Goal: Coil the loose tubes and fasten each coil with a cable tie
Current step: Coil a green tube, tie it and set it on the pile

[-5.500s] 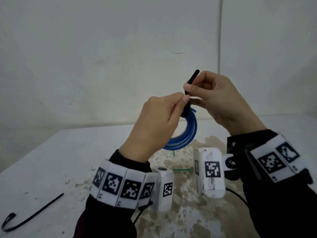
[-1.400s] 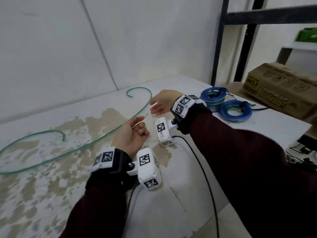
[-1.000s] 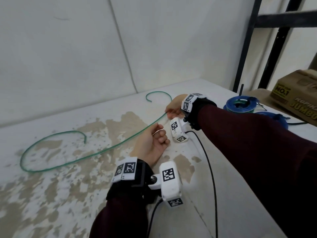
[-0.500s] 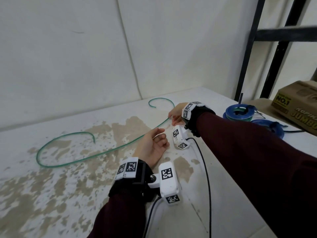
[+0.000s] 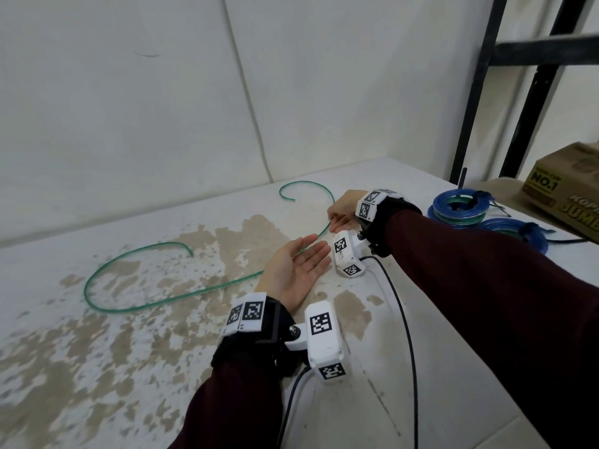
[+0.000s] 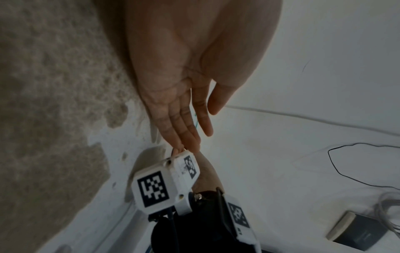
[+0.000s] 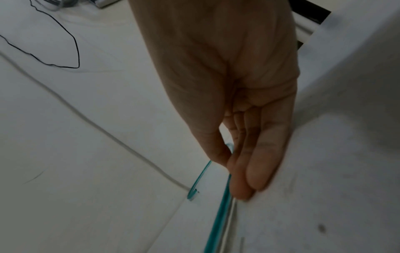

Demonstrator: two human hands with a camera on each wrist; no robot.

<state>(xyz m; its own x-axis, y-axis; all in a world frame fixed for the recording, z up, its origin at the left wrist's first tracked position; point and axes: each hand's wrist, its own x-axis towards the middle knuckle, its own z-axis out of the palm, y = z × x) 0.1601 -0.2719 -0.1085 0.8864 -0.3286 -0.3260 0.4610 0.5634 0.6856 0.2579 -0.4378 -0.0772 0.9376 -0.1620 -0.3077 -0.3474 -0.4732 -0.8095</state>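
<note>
A long loose green tube (image 5: 168,298) lies in an S-shape on the stained white table (image 5: 129,367), one end curled near the back wall. My right hand (image 5: 334,222) pinches the tube between thumb and fingers just below that curled end; the right wrist view shows this pinch (image 7: 229,164) and the green tube (image 7: 218,222) running away from it. My left hand (image 5: 311,254) lies palm up with straight fingers, and the tube passes by its fingertips. In the left wrist view the left hand (image 6: 201,137) holds nothing.
Two tied blue coils (image 5: 460,212) (image 5: 515,233) lie at the table's right end beside a cardboard box (image 5: 567,192). A black shelf frame (image 5: 479,92) stands behind them. Black camera cables (image 5: 402,319) trail across the front right of the table.
The blue coil from 5.5 s ago now lies on the right. My right hand has reached the green tube and pinched it. My left hand has uncurled to a flat palm.
</note>
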